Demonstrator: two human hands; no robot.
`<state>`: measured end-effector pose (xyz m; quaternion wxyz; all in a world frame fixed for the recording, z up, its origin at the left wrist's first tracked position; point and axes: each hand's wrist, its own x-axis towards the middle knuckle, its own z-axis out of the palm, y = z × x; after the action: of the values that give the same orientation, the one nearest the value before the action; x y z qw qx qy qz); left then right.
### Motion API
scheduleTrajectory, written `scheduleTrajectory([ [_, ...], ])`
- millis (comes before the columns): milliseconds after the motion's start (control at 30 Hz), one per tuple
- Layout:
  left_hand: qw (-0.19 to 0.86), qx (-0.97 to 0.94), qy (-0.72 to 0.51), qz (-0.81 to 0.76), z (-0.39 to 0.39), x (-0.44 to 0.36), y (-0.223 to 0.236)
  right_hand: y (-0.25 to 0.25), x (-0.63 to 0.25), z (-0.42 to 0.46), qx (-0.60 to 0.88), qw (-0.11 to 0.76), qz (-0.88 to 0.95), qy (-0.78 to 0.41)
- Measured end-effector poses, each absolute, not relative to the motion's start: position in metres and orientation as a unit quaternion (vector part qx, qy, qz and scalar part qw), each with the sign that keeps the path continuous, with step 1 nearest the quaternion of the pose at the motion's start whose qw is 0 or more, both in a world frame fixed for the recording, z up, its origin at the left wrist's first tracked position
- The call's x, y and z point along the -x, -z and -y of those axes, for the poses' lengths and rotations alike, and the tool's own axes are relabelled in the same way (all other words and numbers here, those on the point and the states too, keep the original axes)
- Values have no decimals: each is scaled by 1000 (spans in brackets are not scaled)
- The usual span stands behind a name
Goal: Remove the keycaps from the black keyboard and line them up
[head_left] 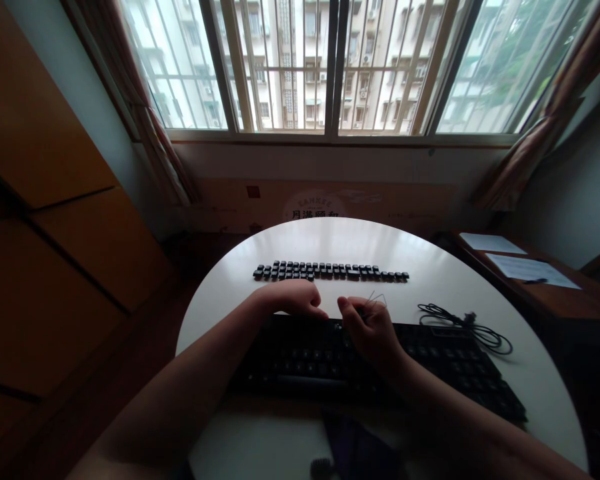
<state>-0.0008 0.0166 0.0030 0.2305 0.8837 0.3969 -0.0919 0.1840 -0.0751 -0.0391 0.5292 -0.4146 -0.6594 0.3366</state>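
Black keyboard (320,368) lies beneath both hands and towards six o'clock, its long axis nine to three, the right hand (373,327) clamped on a wire tool (378,297), the left hand (296,297) curled near its twelve-o'clock edge, grip hidden.

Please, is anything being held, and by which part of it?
The right hand grips a wire tool below its protruding end; whether the left hand holds anything cannot be told.
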Motion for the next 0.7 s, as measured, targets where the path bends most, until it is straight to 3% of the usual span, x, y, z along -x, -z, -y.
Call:
scheduleTrajectory([
  [200,171,-921,-28,-348,-6,2,-21,39,-185,69,441,515,671,-300],
  [700,310,-916,-90,-237,-3,-1,-25,34,-185,72,454,498,698,-242],
])
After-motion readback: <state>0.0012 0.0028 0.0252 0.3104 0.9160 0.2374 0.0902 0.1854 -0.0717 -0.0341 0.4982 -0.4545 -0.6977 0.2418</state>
